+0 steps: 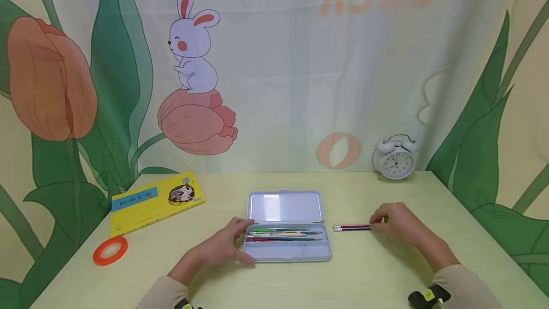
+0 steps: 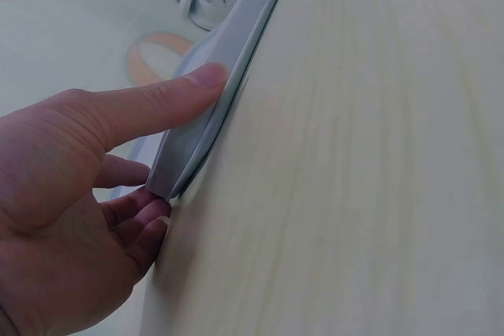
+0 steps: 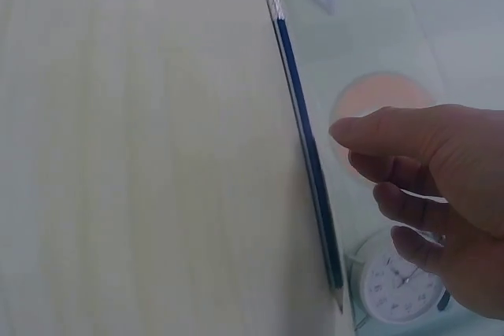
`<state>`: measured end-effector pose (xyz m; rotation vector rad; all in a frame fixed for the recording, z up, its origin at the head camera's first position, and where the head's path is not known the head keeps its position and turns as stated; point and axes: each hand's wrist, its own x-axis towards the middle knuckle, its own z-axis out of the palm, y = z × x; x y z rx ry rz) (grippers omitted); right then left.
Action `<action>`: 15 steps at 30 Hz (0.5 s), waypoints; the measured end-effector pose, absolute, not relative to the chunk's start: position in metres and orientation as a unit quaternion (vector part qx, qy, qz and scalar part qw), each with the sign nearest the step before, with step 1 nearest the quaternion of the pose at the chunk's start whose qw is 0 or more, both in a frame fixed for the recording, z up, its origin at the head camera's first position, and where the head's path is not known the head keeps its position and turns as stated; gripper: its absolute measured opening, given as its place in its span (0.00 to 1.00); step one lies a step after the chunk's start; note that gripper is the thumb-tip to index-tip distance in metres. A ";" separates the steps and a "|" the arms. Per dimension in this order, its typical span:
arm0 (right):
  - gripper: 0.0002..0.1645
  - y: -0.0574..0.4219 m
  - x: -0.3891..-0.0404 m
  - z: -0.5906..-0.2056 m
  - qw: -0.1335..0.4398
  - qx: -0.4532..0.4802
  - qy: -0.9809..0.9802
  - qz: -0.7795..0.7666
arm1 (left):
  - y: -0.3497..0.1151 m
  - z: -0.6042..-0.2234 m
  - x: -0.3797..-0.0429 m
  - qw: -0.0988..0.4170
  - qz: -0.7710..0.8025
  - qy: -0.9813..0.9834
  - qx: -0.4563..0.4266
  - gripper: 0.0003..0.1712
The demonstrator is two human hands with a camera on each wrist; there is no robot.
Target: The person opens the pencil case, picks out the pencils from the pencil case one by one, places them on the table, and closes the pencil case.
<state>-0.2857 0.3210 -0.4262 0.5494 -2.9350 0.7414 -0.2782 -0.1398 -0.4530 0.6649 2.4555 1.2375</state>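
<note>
A pale pencil case [image 1: 274, 252] lies with its lid [image 1: 296, 207] raised, several pencils [image 1: 285, 235] in its upper compartment. My left hand [image 1: 220, 246] holds the case at its left end; in the left wrist view the thumb [image 2: 177, 100] presses one side and the fingers curl at the corner. To the right of the case, two pencils [image 1: 351, 228] lie side by side on the table, one dark blue, one purplish red. Just over their right end hovers my right hand [image 1: 399, 223], fingers loosely bent. The right wrist view shows a gap between its fingertips and the dark blue pencil [image 3: 307, 139].
A yellow book [image 1: 154, 204] lies at the back left, with an orange tape roll [image 1: 110, 251] in front of it. The white alarm clock [image 1: 395, 159] stands at the back right. Behind the table [image 1: 291, 285] hangs a printed curtain [image 1: 274, 85].
</note>
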 end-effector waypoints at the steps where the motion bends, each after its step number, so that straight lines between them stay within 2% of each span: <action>1: 0.03 0.318 -0.285 -0.425 0.036 0.183 -0.951 0.245 | -0.140 -0.453 -0.278 0.156 0.432 0.858 0.231 0.58; 15: 0.03 0.256 -0.274 -0.408 0.082 0.311 -0.911 0.258 | -0.140 -0.455 -0.280 0.160 0.424 0.862 0.226 0.59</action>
